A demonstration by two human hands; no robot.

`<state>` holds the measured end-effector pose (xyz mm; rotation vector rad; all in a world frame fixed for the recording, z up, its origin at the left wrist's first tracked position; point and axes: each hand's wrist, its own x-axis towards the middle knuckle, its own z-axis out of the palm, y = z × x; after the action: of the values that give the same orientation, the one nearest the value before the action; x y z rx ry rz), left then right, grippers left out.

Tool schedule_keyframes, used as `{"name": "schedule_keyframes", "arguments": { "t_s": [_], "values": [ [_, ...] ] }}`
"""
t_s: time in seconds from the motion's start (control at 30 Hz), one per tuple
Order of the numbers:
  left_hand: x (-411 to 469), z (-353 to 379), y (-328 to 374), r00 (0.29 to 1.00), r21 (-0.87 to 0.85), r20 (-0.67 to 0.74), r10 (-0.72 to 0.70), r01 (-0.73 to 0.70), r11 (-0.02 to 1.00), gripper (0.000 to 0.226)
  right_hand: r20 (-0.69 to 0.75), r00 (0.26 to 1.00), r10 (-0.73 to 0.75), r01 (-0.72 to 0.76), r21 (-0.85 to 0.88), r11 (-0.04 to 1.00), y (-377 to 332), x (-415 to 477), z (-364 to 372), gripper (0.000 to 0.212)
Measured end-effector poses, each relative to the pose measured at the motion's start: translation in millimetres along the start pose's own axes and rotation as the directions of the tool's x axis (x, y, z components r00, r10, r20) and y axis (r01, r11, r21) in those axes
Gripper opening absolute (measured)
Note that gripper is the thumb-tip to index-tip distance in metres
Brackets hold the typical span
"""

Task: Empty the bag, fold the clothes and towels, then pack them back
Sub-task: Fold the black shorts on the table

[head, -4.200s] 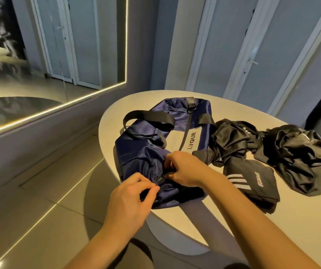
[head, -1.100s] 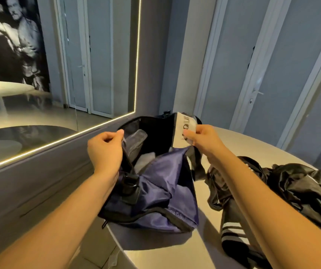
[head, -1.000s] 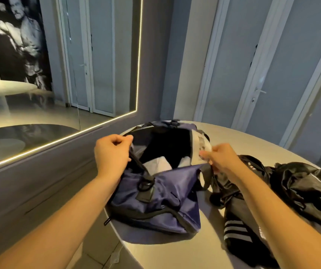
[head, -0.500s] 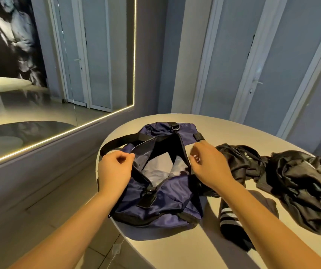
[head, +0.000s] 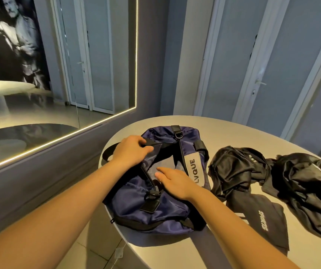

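Bag (head: 151,208) lies unzipped on the counter (head: 233,133), near its left edge | left grip (head: 130,152) holds its rim | right grip (head: 175,183) flat, fingers straight, at the opening | step: emptying, I judge | next: reach inside, grasp what is there

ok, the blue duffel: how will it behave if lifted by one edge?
Probably floppy: the blue duffel lies in sagging creases, and its wall folds where the left hand grips the rim. Likely to slide easily, since the fabric is glossy and the table looks smooth. Weight is hard to judge, because the contents are mostly hidden.
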<state>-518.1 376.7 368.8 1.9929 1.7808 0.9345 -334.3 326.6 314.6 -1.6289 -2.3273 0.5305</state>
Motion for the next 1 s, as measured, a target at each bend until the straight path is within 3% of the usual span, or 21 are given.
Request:
{"name": "schedule_keyframes", "arguments": {
  "t_s": [0.1, 0.3, 0.43, 0.5, 0.7, 0.83, 1.0],
  "values": [
    [14.1, 13.3, -3.1, 0.999, 0.091, -0.006, -0.053, 0.054, 0.994, 0.029, 0.045, 0.999, 0.024, -0.024, -0.016, 1.0, -0.5, 5.3, 2.9, 0.057],
    [5.4, 19.2, -30.5, 0.969, 0.052, -0.237, -0.07, 0.084, 0.995, 0.046, -0.016, 0.996, -0.088, 0.088, 0.037, 0.995, 4.0, -3.0, 12.9, 0.052],
    [3.0, 6.4, -29.2, 0.911, -0.098, -0.395, -0.117, 0.085, 0.992, 0.048, -0.116, 0.983, -0.143, 0.17, 0.271, 0.948, 7.1, -26.4, 11.3, 0.082],
    [-0.5, 5.5, -27.7, 0.889, -0.128, -0.442, -0.12, 0.07, 0.989, 0.05, -0.129, 0.986, -0.11, 0.146, 0.323, 0.935, 10.3, -31.4, 12.7, 0.081],
    [-23.2, 21.9, -40.6, 0.963, 0.061, -0.267, -0.024, 0.042, 0.997, 0.044, -0.254, 0.959, -0.121, 0.159, 0.134, 0.978, 12.3, -26.8, 28.1, 0.079],
    [-33.9, 11.4, -28.3, 0.99, 0.09, -0.139, -0.009, 0.021, 0.996, 0.029, -0.328, 0.926, -0.185, 0.2, 0.013, 0.98, 8.7, -41.6, 22.0, 0.058],
    [-62.1, 10.7, -21.7, 0.959, 0.181, 0.118, 0.258, -0.276, 0.944, 0.054, -0.282, 0.944, -0.174, 0.193, 0.041, 0.98, 12.2, -46.2, 25.2, 0.056]
  ]
}}
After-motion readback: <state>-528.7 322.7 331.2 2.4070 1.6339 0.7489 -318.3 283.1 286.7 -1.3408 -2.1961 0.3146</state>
